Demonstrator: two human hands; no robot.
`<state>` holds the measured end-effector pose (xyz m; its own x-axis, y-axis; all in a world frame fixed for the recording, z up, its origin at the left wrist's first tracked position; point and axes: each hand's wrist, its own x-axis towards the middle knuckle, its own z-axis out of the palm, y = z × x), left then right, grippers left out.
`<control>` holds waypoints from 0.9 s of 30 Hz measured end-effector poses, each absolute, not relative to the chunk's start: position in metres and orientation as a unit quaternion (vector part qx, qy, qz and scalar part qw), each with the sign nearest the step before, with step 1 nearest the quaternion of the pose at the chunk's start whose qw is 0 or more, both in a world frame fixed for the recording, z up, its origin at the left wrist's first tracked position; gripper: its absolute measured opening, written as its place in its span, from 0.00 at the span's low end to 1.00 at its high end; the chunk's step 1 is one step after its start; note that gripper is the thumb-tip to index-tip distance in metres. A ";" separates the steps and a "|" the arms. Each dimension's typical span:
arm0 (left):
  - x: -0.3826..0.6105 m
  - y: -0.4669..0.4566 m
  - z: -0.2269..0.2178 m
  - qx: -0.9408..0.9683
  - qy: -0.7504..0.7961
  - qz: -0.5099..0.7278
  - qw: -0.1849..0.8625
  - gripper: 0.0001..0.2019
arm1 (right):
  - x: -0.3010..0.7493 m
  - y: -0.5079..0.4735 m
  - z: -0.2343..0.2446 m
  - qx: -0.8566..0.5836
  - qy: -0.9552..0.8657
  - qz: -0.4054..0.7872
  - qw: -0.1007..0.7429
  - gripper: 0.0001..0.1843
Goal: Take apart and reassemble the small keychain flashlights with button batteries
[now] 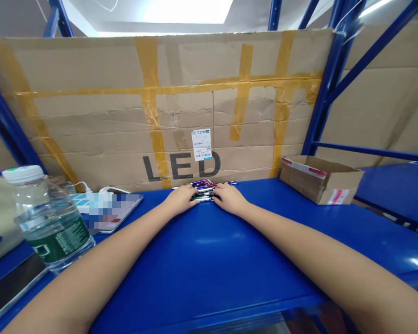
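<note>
A small heap of coloured pens (205, 189) lies on the blue tabletop (209, 260), close to the cardboard sheet at the back. Purple, red, black and green barrels show among them. From the left side my left hand (181, 198) grips the near ends of the pens, its fingers curled over them. Opposite it, my right hand (230, 198) closes on their right ends, thumb toward the middle. Both arms reach far forward. The fingers hide parts of the pens, and several tips stick out behind my hands.
An open cardboard box (316, 178) stands at the right. At the left are a water bottle (55, 222) with a green label, a white power strip (101, 200), a tablet-like flat item (125, 213) and a dark flat device (16, 290). Blue rack posts (329, 93) flank the taped cardboard (191, 111).
</note>
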<state>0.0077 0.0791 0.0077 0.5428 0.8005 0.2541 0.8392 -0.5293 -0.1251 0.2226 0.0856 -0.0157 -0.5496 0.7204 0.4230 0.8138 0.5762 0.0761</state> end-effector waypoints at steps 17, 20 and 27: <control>0.028 0.091 -0.004 -0.812 -0.543 -0.094 0.194 0.15 | 0.218 0.097 -0.013 -0.484 -0.845 -0.171 0.146 0.16; 0.029 0.094 -0.007 -0.806 -0.550 -0.106 0.190 0.15 | 0.217 0.100 -0.013 -0.497 -0.840 -0.164 0.144 0.15; 0.023 0.091 -0.007 -0.800 -0.560 -0.138 0.166 0.20 | 0.224 0.097 -0.014 -0.502 -0.836 -0.128 0.180 0.15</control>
